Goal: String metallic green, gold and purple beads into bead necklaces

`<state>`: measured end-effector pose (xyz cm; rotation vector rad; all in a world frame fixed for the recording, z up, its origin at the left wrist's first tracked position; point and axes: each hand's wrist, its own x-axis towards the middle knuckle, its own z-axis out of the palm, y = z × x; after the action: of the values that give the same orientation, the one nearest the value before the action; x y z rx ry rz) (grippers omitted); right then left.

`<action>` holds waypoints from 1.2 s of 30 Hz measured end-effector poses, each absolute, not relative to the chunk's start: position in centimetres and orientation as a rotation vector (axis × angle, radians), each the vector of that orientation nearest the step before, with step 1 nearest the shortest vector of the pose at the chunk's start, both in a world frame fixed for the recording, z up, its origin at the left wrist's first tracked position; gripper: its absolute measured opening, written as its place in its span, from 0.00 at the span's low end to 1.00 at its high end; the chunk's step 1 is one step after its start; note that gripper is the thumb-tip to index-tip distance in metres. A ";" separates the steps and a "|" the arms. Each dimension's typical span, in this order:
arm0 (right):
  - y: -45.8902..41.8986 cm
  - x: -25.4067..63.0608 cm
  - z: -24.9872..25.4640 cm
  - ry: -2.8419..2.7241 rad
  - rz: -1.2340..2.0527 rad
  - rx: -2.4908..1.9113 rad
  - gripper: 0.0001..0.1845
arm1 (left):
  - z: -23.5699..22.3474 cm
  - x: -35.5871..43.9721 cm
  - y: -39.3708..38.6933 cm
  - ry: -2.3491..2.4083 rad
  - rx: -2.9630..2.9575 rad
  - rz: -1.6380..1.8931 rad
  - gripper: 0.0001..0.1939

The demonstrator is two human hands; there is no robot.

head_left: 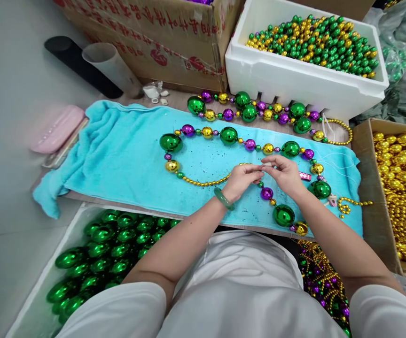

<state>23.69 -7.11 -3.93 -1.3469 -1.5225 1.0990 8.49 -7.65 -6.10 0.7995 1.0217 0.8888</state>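
Note:
A bead necklace [229, 135] with large green, purple and gold beads curves across the turquoise towel [132, 155]. My left hand [243, 180], below which a green bangle circles the wrist, is closed in a pinch on the necklace where its small gold beads end. Close against it, my right hand [283, 174] also pinches the necklace; the fingertips nearly touch. The exact bit between the fingers is mostly hidden. From under the hands, a length with a purple bead [267, 193] and a green bead [284, 215] runs toward the table's front edge.
Behind the towel lies another bead strand [248, 112], before a white foam box [305, 70] of beads. A carton [375, 188] of gold beads stands right. Large green balls fill a container [44, 286] at lower left. A small pink-and-white item [305, 176] lies beside my right hand.

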 end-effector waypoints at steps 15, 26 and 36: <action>-5.5 25.6 -3.5 -1.815 1.220 -1.597 0.06 | -6.0 8.5 -7.3 1.112 0.923 0.836 0.08; -9.2 24.4 -3.1 -2.148 0.716 -1.572 0.08 | -5.1 8.3 -6.9 1.120 0.892 0.758 0.05; -7.2 25.4 -5.0 -1.733 0.964 -1.606 0.08 | -6.0 7.9 -7.2 1.251 1.580 0.847 0.06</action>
<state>25.39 -7.16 -4.98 -1.6061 -1.7329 0.9645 7.90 -7.16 -5.99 1.5798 1.2510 0.8469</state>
